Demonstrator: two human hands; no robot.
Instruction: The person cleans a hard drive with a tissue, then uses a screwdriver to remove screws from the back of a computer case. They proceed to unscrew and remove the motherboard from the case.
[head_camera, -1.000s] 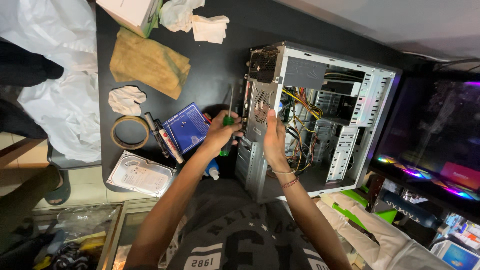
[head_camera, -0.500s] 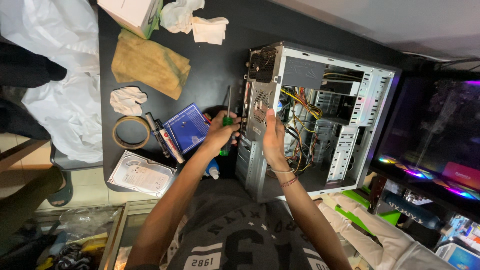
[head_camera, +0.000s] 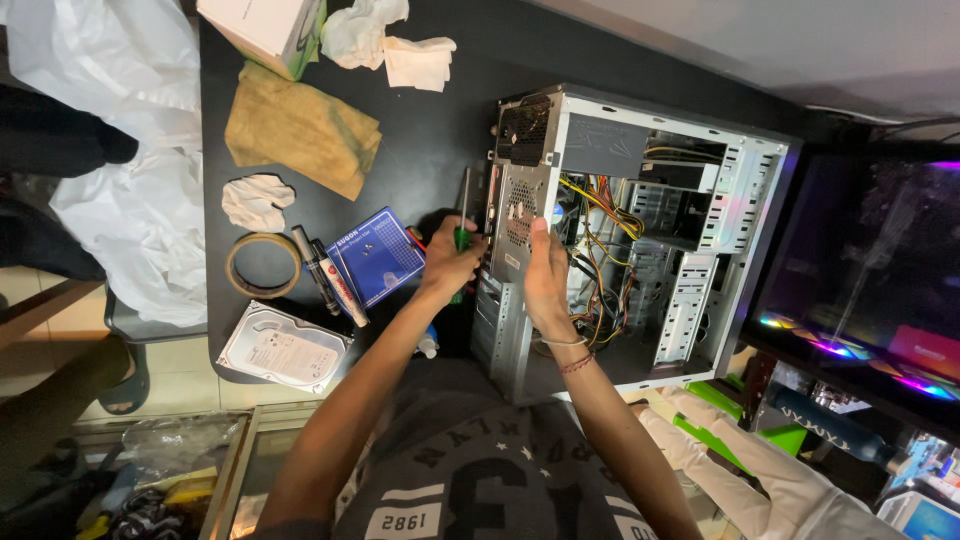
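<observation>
— What lies nearest on the bench?
— At its near edge a bare hard drive (head_camera: 283, 346), then a roll of tape (head_camera: 263, 264), two markers (head_camera: 325, 270) and a blue booklet (head_camera: 377, 256).
— And the hands?
— The left hand (head_camera: 450, 262) is closed around a green-handled screwdriver (head_camera: 462, 222), shaft pointing away, just beside the back panel of the open computer case (head_camera: 640, 230). The right hand (head_camera: 545, 280) lies flat against that panel, fingers straight, gripping nothing.
— Where does the case stand?
— Upright at the bench's right side, side cover off, coloured wires showing.
— Farther back?
— A crumpled tissue (head_camera: 256, 200), a yellow cloth (head_camera: 302, 130), then a white box (head_camera: 265, 30) and white rags (head_camera: 395, 45) at the far edge.
</observation>
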